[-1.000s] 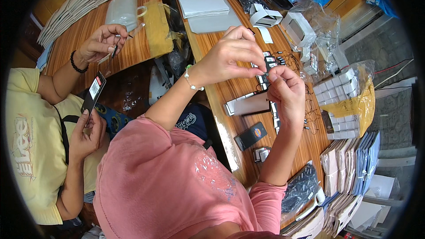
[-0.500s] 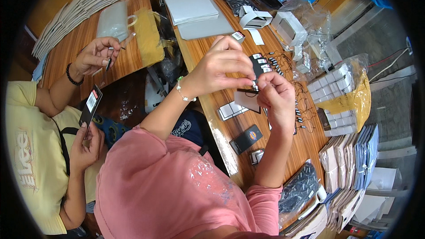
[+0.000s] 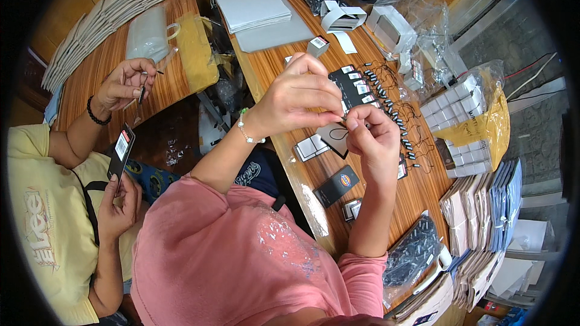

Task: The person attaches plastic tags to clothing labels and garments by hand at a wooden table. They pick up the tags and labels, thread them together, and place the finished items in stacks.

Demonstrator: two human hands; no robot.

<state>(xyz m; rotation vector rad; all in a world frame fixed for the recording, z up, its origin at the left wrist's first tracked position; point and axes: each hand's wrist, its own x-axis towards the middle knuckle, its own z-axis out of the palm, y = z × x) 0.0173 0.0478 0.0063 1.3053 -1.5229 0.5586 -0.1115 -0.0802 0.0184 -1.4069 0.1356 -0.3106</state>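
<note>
My left hand (image 3: 300,93), bracelet on its wrist, pinches fingertips together close to my right hand (image 3: 373,139). Between the two sets of fingertips runs a thin black cord, its loop hanging over a hang tag (image 3: 334,137) with a pale face and dark edge. The exact grip points are partly hidden by my fingers. Behind my hands, several black tags (image 3: 356,87) with white stickers lie in a row, next to black cords with small dark ends (image 3: 393,108). Nearer to me are a black tag (image 3: 336,186) with a coloured logo and small white-faced tags (image 3: 312,147).
At left, a co-worker in yellow holds a black tag (image 3: 122,145) and a cord. Paper sheets (image 3: 254,9) lie at the back. Small white boxes (image 3: 453,111), bundled garments (image 3: 483,205) and a bag of dark cords (image 3: 414,247) stand to the right.
The view has shifted slightly. My fingertips have moved a little closer together on the cord, and the cord's loop now shows over the tag. The co-worker's raised hand has turned slightly.
</note>
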